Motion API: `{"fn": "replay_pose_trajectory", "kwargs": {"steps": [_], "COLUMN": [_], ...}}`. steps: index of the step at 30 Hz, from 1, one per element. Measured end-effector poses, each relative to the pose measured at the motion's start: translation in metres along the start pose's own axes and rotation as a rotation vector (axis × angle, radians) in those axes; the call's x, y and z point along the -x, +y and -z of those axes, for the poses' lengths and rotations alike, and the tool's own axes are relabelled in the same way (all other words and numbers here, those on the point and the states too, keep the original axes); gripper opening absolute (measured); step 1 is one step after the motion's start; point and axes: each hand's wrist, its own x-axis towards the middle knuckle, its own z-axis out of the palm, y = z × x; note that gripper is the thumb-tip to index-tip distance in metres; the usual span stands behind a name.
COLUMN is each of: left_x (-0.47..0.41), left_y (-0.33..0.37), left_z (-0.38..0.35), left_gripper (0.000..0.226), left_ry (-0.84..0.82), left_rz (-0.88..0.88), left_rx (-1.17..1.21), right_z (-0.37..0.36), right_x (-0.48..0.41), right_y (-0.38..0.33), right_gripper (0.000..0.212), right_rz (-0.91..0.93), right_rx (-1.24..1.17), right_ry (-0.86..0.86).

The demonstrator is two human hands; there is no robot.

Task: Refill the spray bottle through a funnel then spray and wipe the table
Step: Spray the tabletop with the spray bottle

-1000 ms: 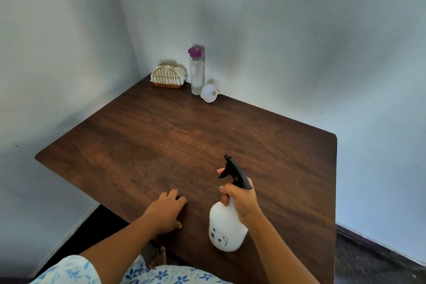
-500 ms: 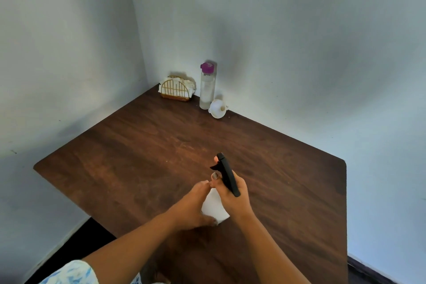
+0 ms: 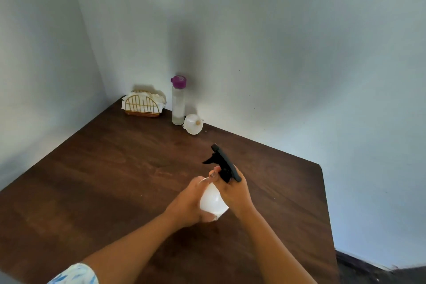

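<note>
**Desk editor:** Spray bottle: where is it?

**Photographer:** Over the middle of the dark wooden desk, held in both hands. Whether its base touches the wood cannot be told, because the left grip hides it.

**Desk editor:** How is it held?

**Photographer:** The left grip cups the white body from the left and below. The right grip is clenched round the neck, just under the black head.

**Desk editor:** Which way does it point?

**Photographer:** Its long axis leans, base toward the person and head up and away. The nozzle aims at the far corner, roughly toward the funnel, and the trigger juts left.

**Desk editor:** What is in the corner?

**Photographer:** The funnel lies beside an upright clear bottle with a purple cap. A gold wire napkin holder stands to their left, well apart from the hands.
</note>
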Motion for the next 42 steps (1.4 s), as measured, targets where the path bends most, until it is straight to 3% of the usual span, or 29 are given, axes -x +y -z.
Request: {"fn": "replay_pose_trajectory", "kwargs": {"steps": [4, 7, 16, 30, 36, 42], "left_x": [-0.028, -0.048, -0.131, -0.220, -0.238, -0.250], "left_y": [-0.003, -0.009, -0.015, -0.038, -0.042, -0.036], "left_z": [0.010, 0.011, -0.005, -0.009, -0.008, -0.014], "left_gripper": [0.090, 0.087, 0.091, 0.073, 0.062, 0.075], "left_ry": [0.044, 0.052, 0.085, 0.007, 0.042, -0.014], "left_rz": [0.012, -0.014, -0.027, 0.004, -0.028, 0.039], "left_rx": [-0.083, -0.145, -0.175, -0.065, -0.060, -0.067], "right_z": [0.001, 0.001, 0.007, 0.034, 0.038, 0.029], "right_x": [-0.012, -0.021, -0.085, -0.184, -0.210, -0.222], "right_y": [0.002, 0.006, 0.015, 0.031, 0.039, 0.047], "right_gripper": [0.042, 0.037, 0.031, 0.030, 0.037, 0.058], "right_rz": [-0.058, -0.052, -0.125, -0.127, -0.134, -0.170], "right_rx": [0.378, 0.465, 0.392, 0.370, 0.433, 0.539], "right_ry": [0.071, 0.129, 0.329, 0.300, 0.345, 0.359]}}
